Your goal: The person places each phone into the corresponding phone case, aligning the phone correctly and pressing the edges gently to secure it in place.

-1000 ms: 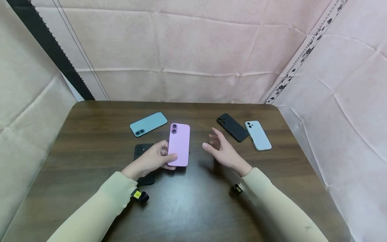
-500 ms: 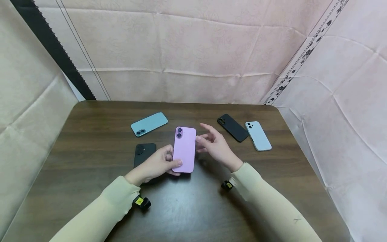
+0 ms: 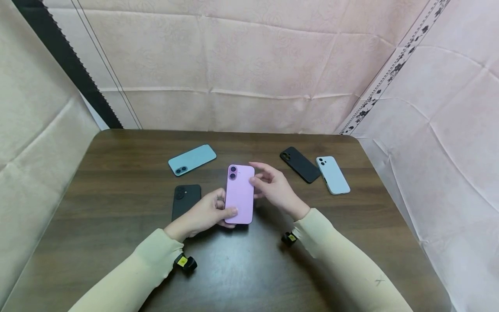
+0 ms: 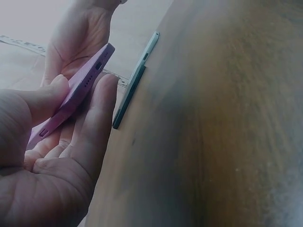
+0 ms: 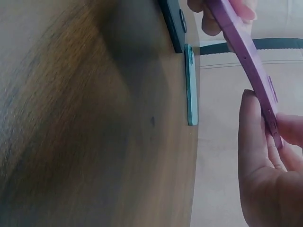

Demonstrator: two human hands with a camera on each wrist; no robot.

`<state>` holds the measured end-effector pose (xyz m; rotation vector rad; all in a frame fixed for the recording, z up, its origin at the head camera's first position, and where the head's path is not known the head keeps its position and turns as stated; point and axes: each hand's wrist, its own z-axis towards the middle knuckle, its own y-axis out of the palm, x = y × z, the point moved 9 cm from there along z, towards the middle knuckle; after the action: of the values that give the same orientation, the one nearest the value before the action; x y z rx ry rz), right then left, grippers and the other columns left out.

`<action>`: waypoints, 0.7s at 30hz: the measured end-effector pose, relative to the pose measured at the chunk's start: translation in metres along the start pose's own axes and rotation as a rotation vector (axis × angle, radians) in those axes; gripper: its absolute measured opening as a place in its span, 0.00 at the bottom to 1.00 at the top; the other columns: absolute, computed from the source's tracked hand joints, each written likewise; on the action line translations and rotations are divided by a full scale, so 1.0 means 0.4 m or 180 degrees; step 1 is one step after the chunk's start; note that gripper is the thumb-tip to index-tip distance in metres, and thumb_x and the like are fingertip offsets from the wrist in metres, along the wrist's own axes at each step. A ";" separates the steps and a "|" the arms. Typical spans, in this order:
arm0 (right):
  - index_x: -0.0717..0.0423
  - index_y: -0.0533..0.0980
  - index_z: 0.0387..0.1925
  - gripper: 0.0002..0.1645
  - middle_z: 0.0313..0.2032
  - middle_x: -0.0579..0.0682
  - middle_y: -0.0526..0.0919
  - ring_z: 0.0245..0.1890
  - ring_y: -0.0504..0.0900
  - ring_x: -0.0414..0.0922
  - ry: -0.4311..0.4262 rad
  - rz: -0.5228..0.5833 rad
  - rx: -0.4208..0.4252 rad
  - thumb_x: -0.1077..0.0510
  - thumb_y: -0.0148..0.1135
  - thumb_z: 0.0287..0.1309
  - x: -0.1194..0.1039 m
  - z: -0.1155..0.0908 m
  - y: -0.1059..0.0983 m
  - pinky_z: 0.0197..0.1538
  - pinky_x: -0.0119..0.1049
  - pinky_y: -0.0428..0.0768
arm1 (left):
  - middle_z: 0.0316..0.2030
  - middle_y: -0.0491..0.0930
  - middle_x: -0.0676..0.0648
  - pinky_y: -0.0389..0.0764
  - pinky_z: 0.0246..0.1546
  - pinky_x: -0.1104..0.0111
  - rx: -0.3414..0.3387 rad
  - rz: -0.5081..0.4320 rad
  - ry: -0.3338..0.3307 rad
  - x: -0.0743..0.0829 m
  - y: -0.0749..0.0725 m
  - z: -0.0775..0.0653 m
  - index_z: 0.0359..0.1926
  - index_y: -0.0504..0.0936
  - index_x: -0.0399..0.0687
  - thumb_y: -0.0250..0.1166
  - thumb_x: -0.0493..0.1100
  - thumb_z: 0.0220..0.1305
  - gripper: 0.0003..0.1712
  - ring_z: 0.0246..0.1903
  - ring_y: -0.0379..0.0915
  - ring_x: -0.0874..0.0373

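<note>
A purple phone point(image 3: 239, 195) is held up over the table, its back with two camera lenses towards the head camera. My left hand point(image 3: 202, 214) grips its lower left side, thumb across the back and fingers underneath. With thumb and fingers, my right hand point(image 3: 278, 188) pinches its upper right edge. The left wrist view shows the port end of the purple phone point(image 4: 87, 78) between the left thumb point(image 4: 54, 94) and fingers. In the right wrist view, the right thumb point(image 5: 289, 128) lies against one face of the purple phone point(image 5: 248, 61), with fingers on the other side.
A black phone point(image 3: 187, 199) lies beside the left hand, partly covered by it. Behind it lies a teal phone point(image 3: 192, 160). At the right, another black phone point(image 3: 299, 164) and a light blue phone point(image 3: 333, 175) lie close together on the wooden table point(image 3: 234, 277).
My left hand has brought the purple phone right and slightly nearer. My right hand has moved left from beside it and now pinches its edge. The other phones stay put.
</note>
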<state>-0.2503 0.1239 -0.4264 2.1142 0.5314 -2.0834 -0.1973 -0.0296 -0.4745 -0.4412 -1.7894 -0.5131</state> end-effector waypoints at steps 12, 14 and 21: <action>0.49 0.71 0.62 0.25 0.42 0.59 0.82 0.37 0.84 0.54 0.0085 0.0211 0.0053 0.63 0.61 0.64 0.004 -0.003 0.006 0.36 0.50 0.84 | 0.51 0.79 0.38 0.83 0.40 0.56 0.0181 0.0176 -0.0086 0.004 -0.028 0.011 0.62 0.63 0.41 0.65 0.49 0.65 0.32 0.44 0.81 0.47; 0.50 0.70 0.62 0.25 0.42 0.59 0.82 0.37 0.84 0.54 0.0067 0.0214 0.0004 0.63 0.61 0.64 0.004 -0.005 0.013 0.36 0.50 0.84 | 0.53 0.78 0.38 0.83 0.40 0.55 0.0281 0.0187 -0.0065 0.013 -0.041 0.015 0.65 0.61 0.44 0.65 0.50 0.65 0.34 0.45 0.80 0.48; 0.50 0.71 0.61 0.24 0.43 0.60 0.81 0.37 0.84 0.53 -0.0010 0.0247 -0.0157 0.63 0.60 0.65 0.001 -0.008 0.040 0.37 0.55 0.83 | 0.56 0.76 0.36 0.82 0.40 0.54 0.0334 0.0178 -0.0002 0.041 -0.059 0.018 0.68 0.59 0.47 0.63 0.46 0.67 0.33 0.48 0.79 0.46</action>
<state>-0.2419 0.1103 -0.4291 2.0698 0.4870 -2.0110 -0.2204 -0.0447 -0.4631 -0.4172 -1.7902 -0.3785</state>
